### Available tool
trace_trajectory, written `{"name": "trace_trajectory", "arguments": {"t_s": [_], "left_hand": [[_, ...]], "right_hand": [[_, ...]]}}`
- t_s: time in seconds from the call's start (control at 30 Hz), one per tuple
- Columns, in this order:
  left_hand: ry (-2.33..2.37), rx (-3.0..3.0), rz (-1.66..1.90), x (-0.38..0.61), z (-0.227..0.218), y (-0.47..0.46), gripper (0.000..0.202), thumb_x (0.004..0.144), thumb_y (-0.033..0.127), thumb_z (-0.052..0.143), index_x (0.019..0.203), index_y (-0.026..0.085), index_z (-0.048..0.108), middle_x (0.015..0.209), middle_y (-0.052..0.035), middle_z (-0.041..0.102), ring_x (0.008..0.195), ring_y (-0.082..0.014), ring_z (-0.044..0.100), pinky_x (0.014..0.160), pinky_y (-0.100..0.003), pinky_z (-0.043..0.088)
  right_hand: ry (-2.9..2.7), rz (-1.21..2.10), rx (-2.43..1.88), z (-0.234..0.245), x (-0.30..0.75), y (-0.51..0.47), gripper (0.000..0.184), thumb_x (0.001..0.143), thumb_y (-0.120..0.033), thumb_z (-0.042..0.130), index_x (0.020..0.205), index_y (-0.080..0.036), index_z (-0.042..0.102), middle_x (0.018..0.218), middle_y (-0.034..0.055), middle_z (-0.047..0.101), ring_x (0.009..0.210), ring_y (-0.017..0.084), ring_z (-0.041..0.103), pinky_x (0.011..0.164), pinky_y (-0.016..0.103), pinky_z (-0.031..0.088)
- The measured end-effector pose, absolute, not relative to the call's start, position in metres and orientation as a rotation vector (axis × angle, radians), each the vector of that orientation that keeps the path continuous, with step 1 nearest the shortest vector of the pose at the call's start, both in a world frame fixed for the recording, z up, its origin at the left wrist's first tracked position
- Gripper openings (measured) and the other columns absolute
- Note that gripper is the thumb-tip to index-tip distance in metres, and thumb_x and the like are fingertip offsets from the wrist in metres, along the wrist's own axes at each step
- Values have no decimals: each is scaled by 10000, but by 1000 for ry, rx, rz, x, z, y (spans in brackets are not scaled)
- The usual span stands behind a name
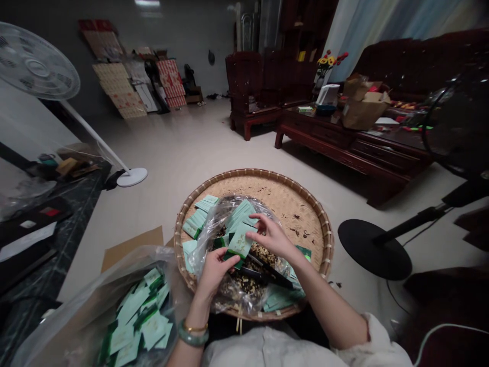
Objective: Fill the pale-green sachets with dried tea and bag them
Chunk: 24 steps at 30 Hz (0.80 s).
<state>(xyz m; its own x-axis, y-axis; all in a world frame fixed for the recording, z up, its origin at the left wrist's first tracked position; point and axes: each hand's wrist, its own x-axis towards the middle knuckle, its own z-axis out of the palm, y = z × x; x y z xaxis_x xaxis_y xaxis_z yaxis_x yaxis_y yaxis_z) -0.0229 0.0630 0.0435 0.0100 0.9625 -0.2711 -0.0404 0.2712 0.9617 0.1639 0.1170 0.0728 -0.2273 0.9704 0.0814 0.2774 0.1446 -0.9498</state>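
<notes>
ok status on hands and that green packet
Left hand and right hand both on a pale green packet. Packet over a clear plastic bag of dried blossoms. Bag sits in a woven bamboo tray.

Print on green sachets (240,243) too small to read; plastic bag (57,336) cut off btm-left.

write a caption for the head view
Left hand and right hand grip a green packet over a plastic bag in a round bamboo tray

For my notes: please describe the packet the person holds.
On the round woven bamboo tray lies a clear plastic bag. Over it, the left hand and right hand hold one pale green rectangular packet with a dark green end, the only one held.
</notes>
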Motion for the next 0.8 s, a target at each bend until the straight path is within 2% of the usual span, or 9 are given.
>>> {"name": "trace_trajectory", "arguments": {"t_s": [0.07,0.13,0.23,0.3,0.37,0.47,0.53,0.67,0.8], "left_hand": [[1317,1007,1017,-21,46,62,273,531,311,794,701,120,698,590,-1,640,482,-98,499,473,-207,395],[1329,1042,1000,-20,49,62,261,518,305,800,673,124,693,552,9,617,464,-96,484,462,-206,383],[1317,1072,967,-22,52,61,231,535,292,788,662,128,686,516,24,586,435,-84,452,437,-197,350],[1304,1083,933,-25,53,61,217,545,286,783,654,127,683,494,32,567,410,-75,428,419,-193,326],[1295,1081,908,-27,53,61,230,546,292,784,683,132,691,519,25,592,420,-84,451,421,-194,339],[1264,1053,976,-26,51,64,336,551,317,789,832,149,713,731,-26,700,603,-143,588,539,-222,444],[1245,1023,1039,-22,51,67,360,583,361,774,870,150,722,818,-45,719,714,-171,620,635,-246,474],[1270,926,1100,-14,49,69,341,608,417,762,787,127,743,716,-40,712,674,-161,606,649,-248,465],[1272,814,1138,-14,47,69,385,567,430,789,778,112,745,704,-56,718,660,-167,614,641,-255,468]], "right_hand": [[-1723,1057,-1251,73,160,118,349,742,-420,669,983,-169,635,766,11,594,656,132,516,578,234,407],[-1747,1051,-1244,72,155,119,308,775,-460,623,729,-155,624,625,-22,517,588,112,451,521,213,341],[-1709,997,-1220,67,150,118,469,780,-474,605,487,-172,399,510,-62,270,504,77,292,472,214,218],[-1709,938,-1184,64,150,117,524,775,-484,607,466,-183,309,523,-60,215,507,75,253,478,226,191],[-1726,904,-1148,63,151,117,540,779,-504,596,463,-186,296,524,-55,220,512,80,253,481,233,193],[-1737,898,-1122,63,152,116,544,786,-528,578,455,-184,316,517,-51,244,512,84,269,483,235,208],[-1761,905,-1109,64,151,116,546,788,-535,572,452,-182,328,514,-49,258,516,85,282,487,234,218],[-1776,950,-1116,65,150,114,527,796,-533,561,457,-178,370,511,-46,265,515,87,284,482,232,219],[-1727,977,-1127,63,151,111,456,809,-492,568,496,-169,493,514,-32,367,533,99,347,492,226,275]]}}
